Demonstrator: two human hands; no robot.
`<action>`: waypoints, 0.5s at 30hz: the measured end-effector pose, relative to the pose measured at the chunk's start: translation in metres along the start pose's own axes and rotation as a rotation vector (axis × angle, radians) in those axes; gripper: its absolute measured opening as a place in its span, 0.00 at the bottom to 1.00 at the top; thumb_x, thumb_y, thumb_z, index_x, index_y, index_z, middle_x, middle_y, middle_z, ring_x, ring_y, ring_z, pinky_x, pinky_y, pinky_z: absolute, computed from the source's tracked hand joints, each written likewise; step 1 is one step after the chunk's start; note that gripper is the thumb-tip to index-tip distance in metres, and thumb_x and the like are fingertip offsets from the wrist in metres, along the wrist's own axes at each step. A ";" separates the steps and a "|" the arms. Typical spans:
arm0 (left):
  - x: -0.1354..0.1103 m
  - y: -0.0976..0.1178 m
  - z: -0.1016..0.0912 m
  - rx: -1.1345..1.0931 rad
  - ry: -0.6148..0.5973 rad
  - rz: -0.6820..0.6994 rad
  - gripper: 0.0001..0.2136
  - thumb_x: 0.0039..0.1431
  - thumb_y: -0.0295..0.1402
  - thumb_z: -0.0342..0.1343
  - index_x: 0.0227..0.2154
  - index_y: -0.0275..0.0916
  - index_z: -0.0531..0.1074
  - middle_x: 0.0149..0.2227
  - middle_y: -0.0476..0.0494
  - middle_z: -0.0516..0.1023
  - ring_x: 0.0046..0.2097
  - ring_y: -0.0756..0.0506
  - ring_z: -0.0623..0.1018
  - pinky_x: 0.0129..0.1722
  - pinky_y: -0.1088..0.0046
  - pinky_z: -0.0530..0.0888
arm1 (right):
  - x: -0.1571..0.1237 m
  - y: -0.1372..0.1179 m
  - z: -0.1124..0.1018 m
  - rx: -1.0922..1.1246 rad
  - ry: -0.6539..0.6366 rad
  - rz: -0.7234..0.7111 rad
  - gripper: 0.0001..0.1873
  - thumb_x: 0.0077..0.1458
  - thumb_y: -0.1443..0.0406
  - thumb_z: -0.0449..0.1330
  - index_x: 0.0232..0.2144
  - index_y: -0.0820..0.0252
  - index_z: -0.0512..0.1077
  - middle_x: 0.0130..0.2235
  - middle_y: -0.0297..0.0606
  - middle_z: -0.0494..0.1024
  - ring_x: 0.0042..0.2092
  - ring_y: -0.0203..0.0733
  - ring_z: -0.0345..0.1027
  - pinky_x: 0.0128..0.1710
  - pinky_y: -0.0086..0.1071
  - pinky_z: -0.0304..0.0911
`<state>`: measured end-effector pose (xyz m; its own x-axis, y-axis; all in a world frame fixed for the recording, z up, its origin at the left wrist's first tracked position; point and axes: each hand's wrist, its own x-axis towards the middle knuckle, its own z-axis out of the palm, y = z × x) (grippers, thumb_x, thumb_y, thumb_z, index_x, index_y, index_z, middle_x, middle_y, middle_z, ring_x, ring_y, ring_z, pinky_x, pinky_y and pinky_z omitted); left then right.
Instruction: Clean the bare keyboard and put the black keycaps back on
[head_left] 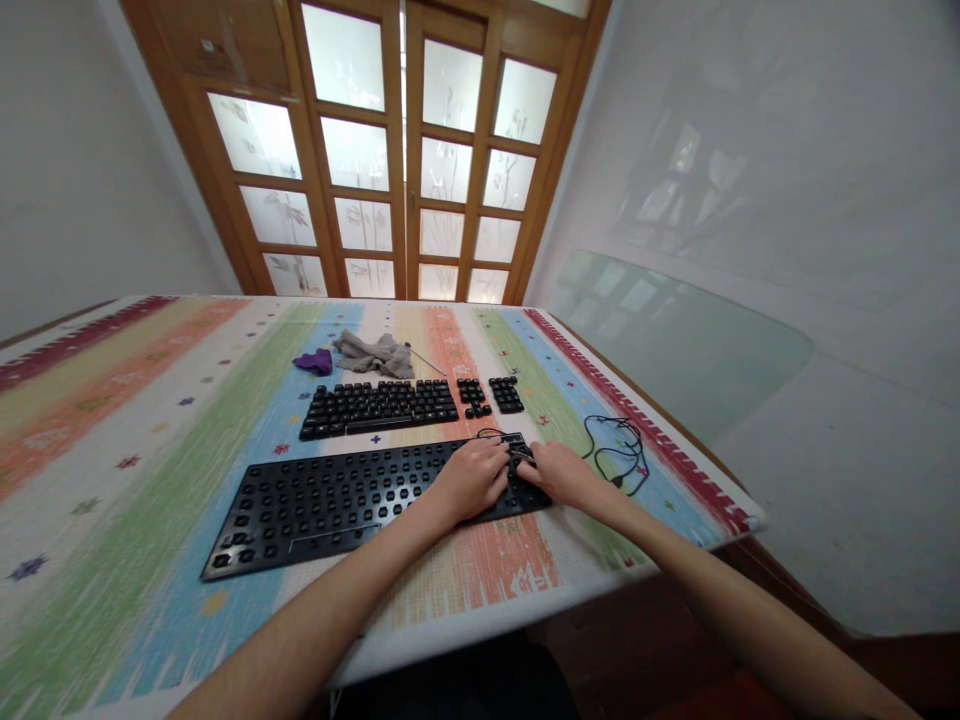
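Left hand (472, 478) and right hand (564, 474) are curling over the keyboard frame (330, 503) by the surface's right edge, gripping or just resting, I cannot tell.

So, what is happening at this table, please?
A person works with both bare hands at the right end of a black keyboard frame without keycaps, on a striped colourful tablecloth. The left hand and right hand lie close together there; whether they hold anything is unclear. Behind lie black keycaps in rows, a crumpled grey cloth and a small purple cloth; a coiled black cable lies at the right.
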<state>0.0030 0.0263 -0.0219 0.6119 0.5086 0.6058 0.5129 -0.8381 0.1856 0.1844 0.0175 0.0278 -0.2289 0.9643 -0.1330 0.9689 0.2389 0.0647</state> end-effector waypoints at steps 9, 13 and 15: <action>0.000 0.001 -0.001 -0.008 -0.018 -0.015 0.10 0.63 0.27 0.50 0.43 0.34 0.73 0.48 0.35 0.79 0.54 0.40 0.76 0.55 0.59 0.74 | 0.052 0.052 -0.033 0.158 0.009 0.140 0.21 0.59 0.60 0.54 0.22 0.66 0.78 0.26 0.45 0.80 0.31 0.41 0.73 0.31 0.28 0.56; -0.001 0.000 0.000 -0.018 -0.032 -0.016 0.10 0.62 0.27 0.50 0.44 0.33 0.73 0.49 0.36 0.79 0.55 0.40 0.75 0.55 0.59 0.74 | 0.085 0.071 -0.029 0.185 0.027 0.208 0.19 0.58 0.60 0.58 0.21 0.64 0.79 0.26 0.42 0.81 0.30 0.39 0.73 0.31 0.26 0.58; -0.001 0.000 -0.001 -0.021 -0.043 -0.014 0.10 0.62 0.27 0.51 0.43 0.33 0.74 0.49 0.36 0.79 0.55 0.40 0.75 0.56 0.59 0.73 | 0.097 0.077 -0.025 0.183 0.055 0.250 0.19 0.57 0.58 0.59 0.23 0.65 0.80 0.27 0.43 0.81 0.31 0.40 0.73 0.30 0.26 0.58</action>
<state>0.0023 0.0257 -0.0219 0.6300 0.5279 0.5696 0.5092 -0.8346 0.2102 0.2340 0.1325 0.0448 0.0188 0.9965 -0.0811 0.9955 -0.0262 -0.0912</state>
